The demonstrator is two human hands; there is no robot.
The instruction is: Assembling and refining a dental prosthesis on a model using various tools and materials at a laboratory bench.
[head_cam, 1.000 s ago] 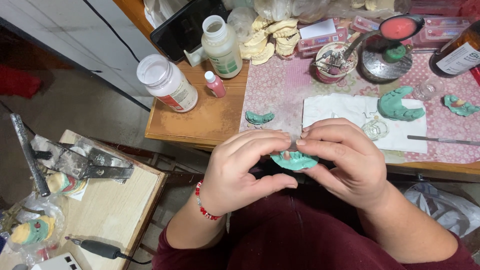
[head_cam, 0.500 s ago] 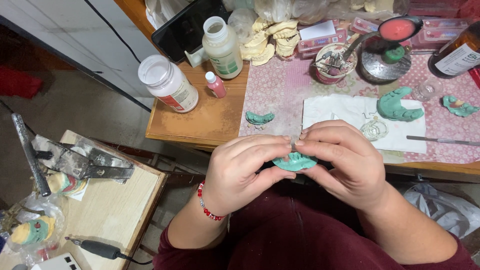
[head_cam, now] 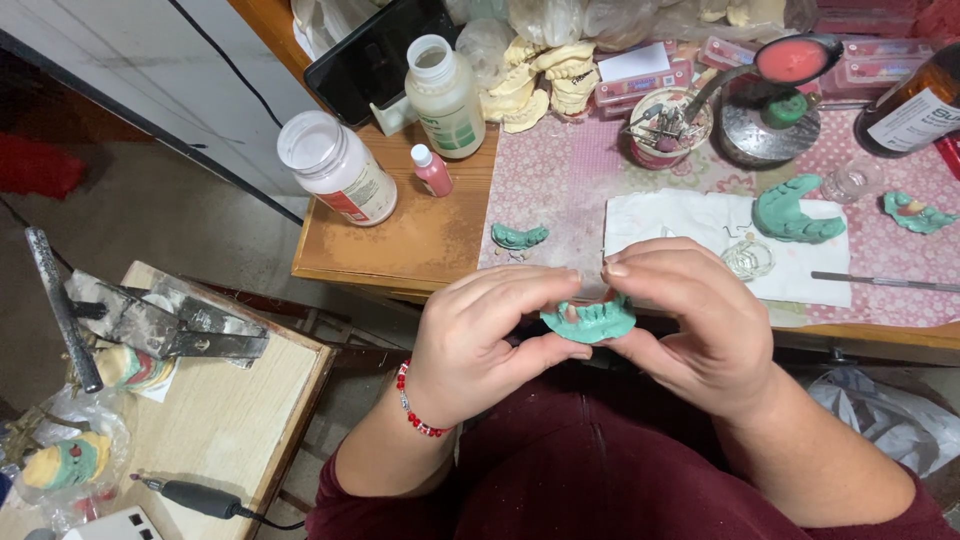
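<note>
Here, both hands meet over the lap, just near of the table's front edge. Left hand (head_cam: 480, 345) and right hand (head_cam: 690, 320) share one object: a small teal-green, horseshoe-shaped dental cast (head_cam: 590, 320), held level between them. Its upper edge shows a row of shallow notches like tooth sockets; the underside is smooth and rounded. A trace of pink shows at its left end, under the left fingertips.

Left hand: thumb under the cast, fingers curled over its left end, pinching it. A red bead bracelet (head_cam: 415, 405) circles that wrist. Right hand: fingers bunched together and arched over the cast's right end, tips pressed down on its top rim; the thumb is hidden beneath, so I cannot tell how it sits.

Far of the hands, on the wooden table (head_cam: 400, 250) with its pink patterned cloth: a second small teal cast fragment (head_cam: 519, 236), a larger teal cast (head_cam: 790, 212) lying on a white paper towel (head_cam: 660, 215), another teal piece (head_cam: 915, 212) far right. A white-lidded plastic jar (head_cam: 337, 167), a tall pale bottle (head_cam: 445, 97) and a small pink bottle (head_cam: 432, 170) stand at the table's left end. Cream plaster casts (head_cam: 545, 75) are heaped at the far edge.

Left, on a low wooden stand (head_cam: 230, 420): a metal press tool (head_cam: 150, 325).
</note>
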